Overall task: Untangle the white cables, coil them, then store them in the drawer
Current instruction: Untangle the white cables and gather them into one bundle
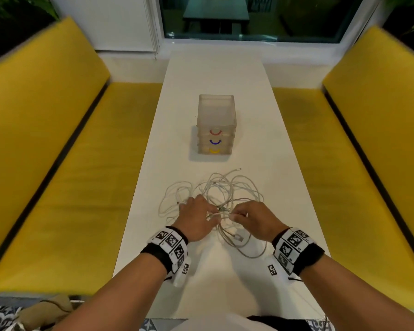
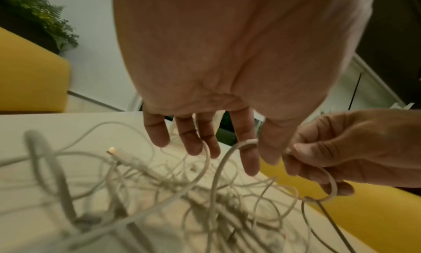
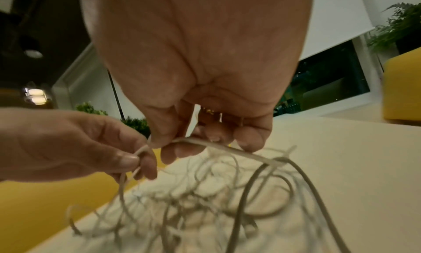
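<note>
White cables [image 1: 221, 194] lie in messy heap on table [image 1: 273, 144], near side of drawer box [image 1: 216, 126]. Left hand [image 1: 196, 218] pinches one strand with thumb and finger, other fingers straight. Right hand [image 1: 253, 219] curls round strand too, maybe same one. Pull apart slowly. Follow strand to plug. Don't yank, knots get tighter.

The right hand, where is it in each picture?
Head view: right hand lower middle, right of the left hand.
Left wrist view: right hand at the right edge, pinching a cable.
Right wrist view: right hand fills the top middle.
Shared landmark: the tangled white cables.
</note>
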`<state>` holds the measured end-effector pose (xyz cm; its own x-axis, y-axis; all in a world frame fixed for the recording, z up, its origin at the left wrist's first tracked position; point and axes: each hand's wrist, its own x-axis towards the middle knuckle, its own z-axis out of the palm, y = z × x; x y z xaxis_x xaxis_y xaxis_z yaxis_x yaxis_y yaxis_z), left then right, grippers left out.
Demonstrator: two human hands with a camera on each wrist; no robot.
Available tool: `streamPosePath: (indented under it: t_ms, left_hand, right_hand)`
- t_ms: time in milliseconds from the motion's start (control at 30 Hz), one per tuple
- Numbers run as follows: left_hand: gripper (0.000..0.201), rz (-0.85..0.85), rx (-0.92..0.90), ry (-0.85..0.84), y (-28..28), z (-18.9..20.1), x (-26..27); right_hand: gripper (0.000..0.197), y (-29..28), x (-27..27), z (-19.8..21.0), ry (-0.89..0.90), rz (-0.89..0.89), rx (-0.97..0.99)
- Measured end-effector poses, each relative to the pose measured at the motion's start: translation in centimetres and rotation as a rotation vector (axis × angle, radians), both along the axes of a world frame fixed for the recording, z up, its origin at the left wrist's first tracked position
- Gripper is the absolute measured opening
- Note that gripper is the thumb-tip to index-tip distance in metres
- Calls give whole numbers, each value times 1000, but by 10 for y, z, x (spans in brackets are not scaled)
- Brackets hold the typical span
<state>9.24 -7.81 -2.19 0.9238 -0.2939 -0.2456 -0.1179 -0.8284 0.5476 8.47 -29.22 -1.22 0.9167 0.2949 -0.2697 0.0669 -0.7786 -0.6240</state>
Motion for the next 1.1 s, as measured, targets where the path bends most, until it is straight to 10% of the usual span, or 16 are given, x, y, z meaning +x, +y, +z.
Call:
streamPosePath:
  t_ms: [200, 467, 633, 767, 933, 1100]
  left_hand:
    - [27, 16, -31, -149, -5, 52, 16]
    - [44, -4, -580, 13, 5, 59, 19]
    - [41, 117, -820, -29, 8, 63, 15]
    - [41, 26, -657, -116, 3, 78, 19]
    - [42, -6, -658, -65, -8, 92, 21]
    - [35, 162, -875, 11, 19, 89, 23]
  right_hand:
    - [31, 9, 15, 63, -158, -151, 308]
    - [30, 0, 31, 138, -136, -498, 930]
    - [15, -16, 42, 126, -251, -481, 349]
    - [79, 3, 24, 112, -442, -234, -119]
    - [45, 36, 16, 110, -376, 152, -37]
    - [22, 13, 32, 107, -364, 38, 299]
